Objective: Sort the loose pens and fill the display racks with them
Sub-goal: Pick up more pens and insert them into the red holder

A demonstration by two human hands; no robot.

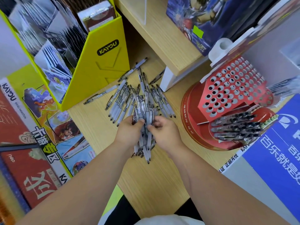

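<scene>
I count one holed rack [233, 88], one filled rack [237, 128], one yellow box [100, 73], and pens [121, 94] too many to tally.

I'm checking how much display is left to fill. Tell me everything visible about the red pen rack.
The red pen rack stands on the table, right of the loose pens. A round base carries slanted faces pierced with rows of round holes. The upper face's holes look empty; a lower face holds dark pens.
</scene>
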